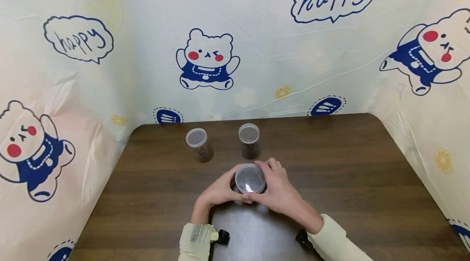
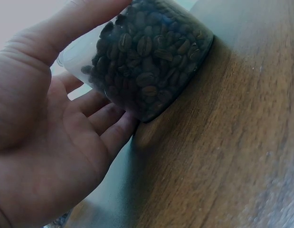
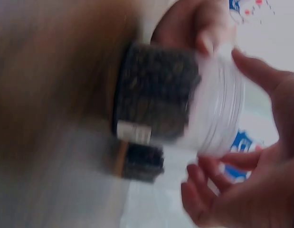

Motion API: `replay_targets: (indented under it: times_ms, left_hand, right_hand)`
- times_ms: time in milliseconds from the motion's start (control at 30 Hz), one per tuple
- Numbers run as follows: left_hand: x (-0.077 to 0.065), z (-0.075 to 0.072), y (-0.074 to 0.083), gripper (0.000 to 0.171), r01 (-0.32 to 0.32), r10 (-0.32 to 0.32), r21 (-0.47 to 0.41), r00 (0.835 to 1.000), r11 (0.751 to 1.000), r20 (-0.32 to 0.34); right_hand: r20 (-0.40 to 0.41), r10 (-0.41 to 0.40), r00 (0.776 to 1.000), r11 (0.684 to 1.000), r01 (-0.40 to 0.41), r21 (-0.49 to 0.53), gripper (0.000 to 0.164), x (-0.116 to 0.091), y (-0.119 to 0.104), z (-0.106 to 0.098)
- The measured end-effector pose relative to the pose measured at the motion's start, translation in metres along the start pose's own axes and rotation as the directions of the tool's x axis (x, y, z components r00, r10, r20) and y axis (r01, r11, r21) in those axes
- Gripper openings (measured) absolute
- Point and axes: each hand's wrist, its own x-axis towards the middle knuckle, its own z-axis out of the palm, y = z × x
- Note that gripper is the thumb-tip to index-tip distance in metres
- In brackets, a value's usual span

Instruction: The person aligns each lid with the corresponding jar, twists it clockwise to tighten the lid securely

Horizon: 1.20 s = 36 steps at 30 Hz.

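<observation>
A clear plastic jar of coffee beans [image 2: 147, 57] stands upright on the wooden table, more than half full of dark beans. Its round translucent lid [image 1: 250, 178] faces up between both hands in the head view. My left hand [image 1: 220, 187] curls round the jar's left side, thumb in front and fingers behind. On the other side, my right hand [image 1: 277, 187] grips the lid at its rim, its thumb meeting the left thumb at the near edge. A small white label [image 3: 133, 132] shows low on the jar's wall in the right wrist view.
Two more lidded jars stand behind: one bean jar [image 1: 200, 145] at the left back and another jar [image 1: 249, 142] straight behind the held one. The dark wooden table [image 1: 349, 163] is bordered by a printed cloth [image 1: 257, 49] at the back and sides.
</observation>
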Motion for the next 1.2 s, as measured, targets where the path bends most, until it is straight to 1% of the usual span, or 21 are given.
replay_targets:
  times_ms: [67, 133, 167, 233, 300, 367, 433, 533, 633, 700, 733, 767, 833, 933, 1000, 1100, 1167, 1200]
  left_hand:
    - [0.000, -0.001, -0.001, 0.086, -0.020, 0.020, -0.003, 1.000, 1.000, 0.005]
    - [-0.001, -0.001, -0.001, 0.087, -0.034, 0.034, -0.004, 0.999, 0.999, 0.010]
    - [-0.001, -0.002, -0.001, 0.087, -0.037, 0.037, -0.003, 0.999, 0.999, 0.010]
    - [-0.002, -0.002, -0.001, 0.088, -0.040, 0.040, 0.000, 0.999, 0.999, 0.013]
    - [-0.002, -0.002, -0.001, 0.088, -0.035, 0.035, 0.000, 0.999, 0.999, 0.012]
    - [-0.001, -0.001, 0.000, 0.088, -0.019, 0.019, 0.010, 1.000, 1.000, 0.005]
    - [-0.001, -0.001, 0.001, 0.089, -0.002, 0.002, 0.025, 1.000, 1.000, -0.003]
    - [-0.001, 0.000, 0.002, 0.091, 0.016, -0.016, 0.037, 1.000, 0.999, -0.011]
    - [-0.001, 0.000, 0.002, 0.092, 0.023, -0.023, 0.028, 1.000, 0.999, -0.007]
    - [-0.001, 0.000, 0.001, 0.093, 0.030, -0.030, 0.020, 1.000, 0.999, -0.007]
    - [-0.001, 0.000, 0.001, 0.093, 0.034, -0.034, 0.014, 0.999, 0.999, -0.006]
    - [-0.001, 0.000, 0.001, 0.093, 0.034, -0.034, 0.009, 0.999, 0.999, -0.005]
    - [0.000, 0.000, 0.001, 0.092, 0.033, -0.033, 0.007, 0.999, 0.999, -0.005]
    - [0.000, 0.000, 0.001, 0.090, 0.025, -0.025, 0.009, 1.000, 1.000, -0.002]
    - [0.000, -0.001, 0.001, 0.088, 0.009, -0.009, 0.012, 1.000, 1.000, 0.005]
    - [-0.001, -0.002, 0.000, 0.087, -0.015, 0.014, 0.012, 1.000, 1.000, 0.013]
    - [-0.001, -0.002, -0.001, 0.087, -0.027, 0.027, 0.019, 1.000, 0.999, 0.014]
    - [-0.002, -0.002, -0.001, 0.088, -0.027, 0.026, 0.025, 1.000, 0.999, 0.015]
  right_hand:
    - [-0.057, 0.007, 0.998, 0.995, -0.013, -0.095, 0.093, -0.003, -0.007, 0.005]
    - [-0.097, 0.004, 0.995, 0.985, -0.021, -0.173, 0.094, -0.005, -0.011, 0.008]
    - [-0.107, 0.002, 0.994, 0.979, -0.023, -0.201, 0.095, -0.006, -0.012, 0.009]
    - [-0.092, 0.011, 0.996, 0.978, -0.030, -0.206, 0.099, -0.007, -0.012, 0.007]
    - [-0.035, 0.028, 0.999, 0.989, -0.032, -0.144, 0.105, -0.004, -0.010, 0.001]
    - [0.041, 0.026, 0.999, 0.999, -0.025, -0.032, 0.108, 0.000, -0.003, -0.005]
    - [0.122, -0.008, 0.993, 0.997, -0.002, 0.081, 0.109, 0.005, 0.006, -0.012]
    - [0.208, -0.101, 0.973, 0.976, 0.056, 0.210, 0.104, 0.011, 0.020, -0.018]
    - [0.244, -0.177, 0.954, 0.956, 0.108, 0.273, 0.096, 0.015, 0.029, -0.020]
    - [0.239, -0.206, 0.949, 0.947, 0.132, 0.292, 0.092, 0.016, 0.031, -0.019]
    - [0.228, -0.210, 0.951, 0.947, 0.140, 0.288, 0.090, 0.016, 0.031, -0.018]
    - [0.213, -0.210, 0.954, 0.949, 0.147, 0.279, 0.090, 0.015, 0.031, -0.017]
    - [0.177, -0.182, 0.967, 0.960, 0.136, 0.246, 0.090, 0.012, 0.027, -0.013]
    - [0.104, -0.085, 0.991, 0.988, 0.070, 0.141, 0.089, 0.007, 0.014, -0.007]
    - [0.044, -0.023, 0.999, 0.999, 0.021, 0.047, 0.089, 0.002, 0.004, -0.003]
    - [-0.038, 0.021, 0.999, 0.994, -0.025, -0.108, 0.091, -0.003, -0.009, 0.003]
    - [-0.062, 0.027, 0.998, 0.984, -0.038, -0.175, 0.094, -0.006, -0.014, 0.005]
    - [-0.061, 0.028, 0.998, 0.982, -0.039, -0.187, 0.095, -0.007, -0.015, 0.005]
